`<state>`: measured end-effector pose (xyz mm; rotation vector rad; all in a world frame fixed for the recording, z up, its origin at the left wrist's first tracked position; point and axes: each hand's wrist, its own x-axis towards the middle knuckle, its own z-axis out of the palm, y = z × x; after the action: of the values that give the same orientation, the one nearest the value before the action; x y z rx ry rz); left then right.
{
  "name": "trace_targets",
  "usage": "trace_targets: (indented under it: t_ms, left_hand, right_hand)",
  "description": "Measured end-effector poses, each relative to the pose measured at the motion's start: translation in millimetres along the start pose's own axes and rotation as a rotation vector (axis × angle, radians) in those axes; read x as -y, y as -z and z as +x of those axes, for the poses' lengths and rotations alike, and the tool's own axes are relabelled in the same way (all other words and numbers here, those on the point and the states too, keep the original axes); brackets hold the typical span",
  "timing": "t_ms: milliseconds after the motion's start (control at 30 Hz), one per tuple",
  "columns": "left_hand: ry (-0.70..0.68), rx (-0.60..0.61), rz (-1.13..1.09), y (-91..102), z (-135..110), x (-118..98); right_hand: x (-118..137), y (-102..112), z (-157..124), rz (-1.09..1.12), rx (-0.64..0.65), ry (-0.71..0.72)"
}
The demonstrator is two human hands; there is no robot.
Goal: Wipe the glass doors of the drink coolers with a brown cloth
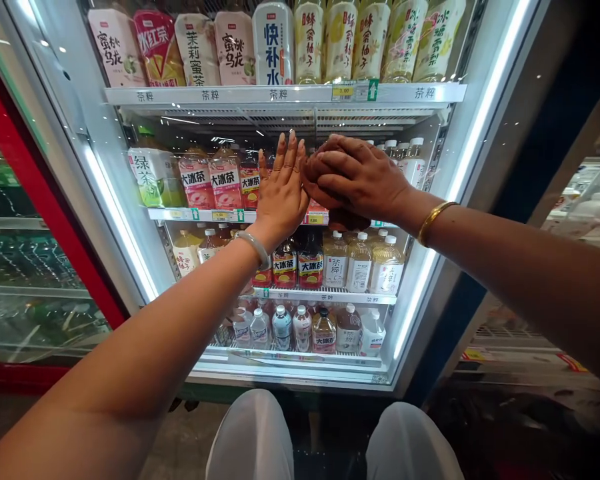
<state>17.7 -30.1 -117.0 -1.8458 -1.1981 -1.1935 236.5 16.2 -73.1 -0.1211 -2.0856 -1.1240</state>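
Note:
My left hand (pixel 283 193) lies flat with its fingers stretched upward against the glass front of a lit drinks cooler. A pale bangle is on that wrist. Right beside it, my right hand (pixel 363 175) is at the glass with its fingers bent and closed. Around those fingers is a dark brown shape (pixel 349 220); I cannot tell whether it is something held or a reflection. A gold bangle (pixel 433 223) circles the right wrist. Behind the hands stand bottled drinks, among them a row of peach-coloured iced tea bottles (pixel 225 180).
Large bottles (pixel 275 47) fill the top shelf, and smaller ones (pixel 283 327) stand on the lowest. A red-framed cooler (pixel 45 233) adjoins on the left. The dark door frame (pixel 473 233) runs down the right side. My knees (pixel 253 437) are below.

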Motion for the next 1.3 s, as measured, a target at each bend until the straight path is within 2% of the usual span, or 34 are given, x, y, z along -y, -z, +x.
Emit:
trace_targets:
  t_ms: [67, 167, 233, 300, 400, 533, 667, 767, 833, 933, 1033, 1100, 1200, 1300]
  left_hand:
    - [-0.011, -0.005, 0.005, 3.4, 0.6, 5.5]
    - [-0.008, -0.01, 0.015, 6.4, 2.7, 13.0]
    - [0.011, -0.022, 0.015, 6.2, 3.4, 17.5]
    - [0.023, -0.037, 0.016, 5.2, 2.4, 22.2]
    - [0.006, -0.047, 0.042, 4.6, -1.8, 29.6]
    - [-0.04, -0.042, 0.096, 6.3, -7.4, 34.9]
    - [-0.044, -0.055, 0.11, 5.5, -9.4, 34.6]
    - [-0.019, -0.093, 0.086, 3.7, -10.4, 36.5]
    - [-0.008, -0.114, 0.073, 4.3, -11.9, 39.9]
    - [-0.019, -0.105, 0.092, 8.9, -15.1, 45.9]
    - [-0.036, -0.084, 0.126, 15.0, -16.9, 50.1]
    - [-0.04, -0.081, 0.139, 18.0, -16.2, 52.0]
    - [-0.021, -0.096, 0.156, 20.3, -13.4, 55.9]
    - [-0.004, -0.112, 0.17, 22.0, -13.1, 63.1]
  right_hand:
    - [-6.5, 7.7, 1.7, -0.014, 0.035, 0.003]
    - [-12.1, 11.8, 19.6, -0.036, -0.015, -0.138]
    - [-5.4, 5.2, 31.4, -0.041, -0.044, -0.206]
    - [7.8, -5.8, 35.1, -0.046, -0.024, -0.183]
    - [24.8, -18.7, 25.3, -0.06, 0.034, -0.087]
    - [19.9, -19.5, 14.3, -0.048, 0.047, -0.014]
    - [9.6, -24.7, 34.1, -0.054, -0.041, -0.129]
    - [21.0, -38.5, 50.4, -0.073, -0.104, -0.227]
    - [33.0, -46.1, 51.2, -0.081, -0.111, -0.228]
    - [41.2, -47.0, 40.1, -0.064, -0.091, -0.119]
    - [32.6, -39.5, 32.7, -0.047, -0.06, 0.018]
    - [25.2, -37.1, 37.4, -0.078, -0.072, 0.049]
    - [26.3, -43.3, 54.3, -0.134, -0.148, -0.018]
    - [42.5, -55.4, 65.8, -0.123, -0.201, -0.111]
